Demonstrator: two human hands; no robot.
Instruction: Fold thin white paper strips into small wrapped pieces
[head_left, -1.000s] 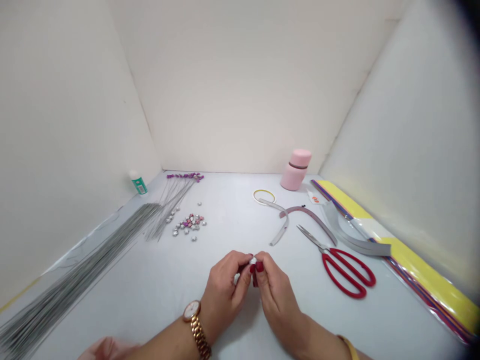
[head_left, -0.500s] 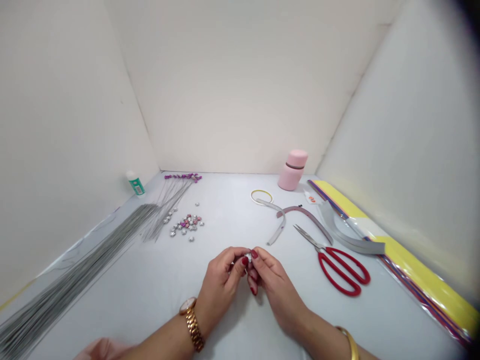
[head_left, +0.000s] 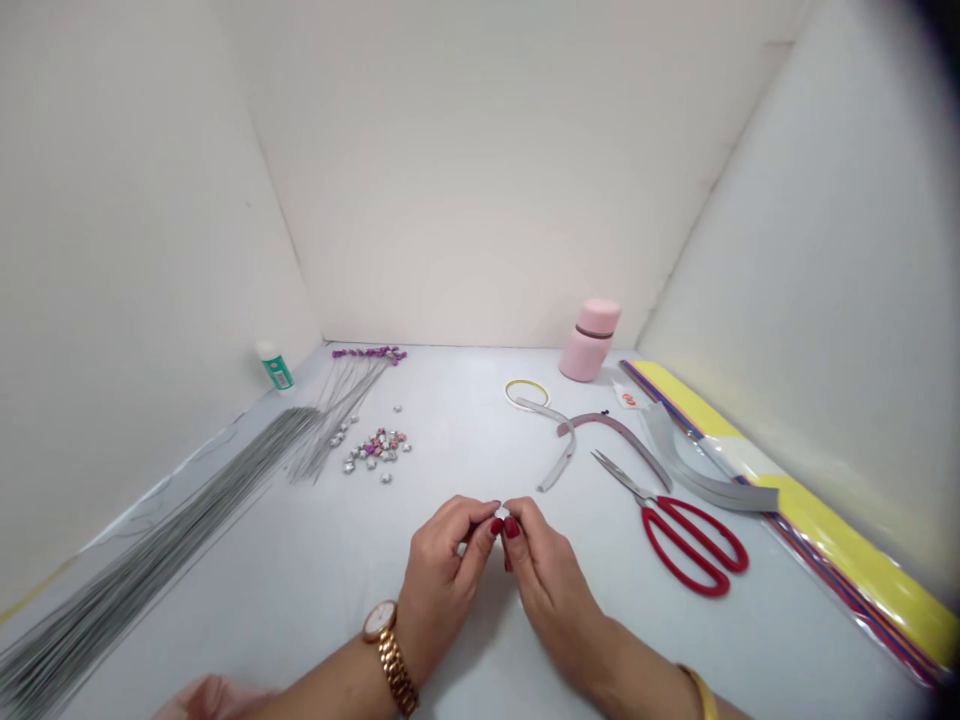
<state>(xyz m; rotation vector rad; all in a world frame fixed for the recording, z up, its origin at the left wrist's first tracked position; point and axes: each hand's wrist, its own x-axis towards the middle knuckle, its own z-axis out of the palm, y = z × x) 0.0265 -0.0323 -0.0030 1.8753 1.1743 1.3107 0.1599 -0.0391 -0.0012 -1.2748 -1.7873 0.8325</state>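
At the front middle of the white table, my left hand point(head_left: 448, 560) and my right hand point(head_left: 545, 570) meet at the fingertips. Between their pinched thumbs and forefingers is a small silvery-white piece point(head_left: 502, 513), mostly hidden by the fingers. Small silver, pink and purple folded stars point(head_left: 382, 446) lie in a loose pile to the left beyond my hands. Right of my right hand are red-handled scissors point(head_left: 675, 530), blades slightly apart. Thin strips, one pale point(head_left: 559, 465) and one mauve point(head_left: 630, 440), lie beyond my hands.
A bundle of grey wires point(head_left: 172, 520) runs along the left, near purple-tipped stems point(head_left: 371, 354) and a glue bottle point(head_left: 275, 368). A pink flask point(head_left: 590, 342), a tape ring point(head_left: 527, 393), a grey strip point(head_left: 705, 485) and yellow sheets point(head_left: 840, 560) are at back and right.
My fingers have shifted around the small piece; my right fingers, earlier spread below it, are now curled in closer. The view has moved slightly.
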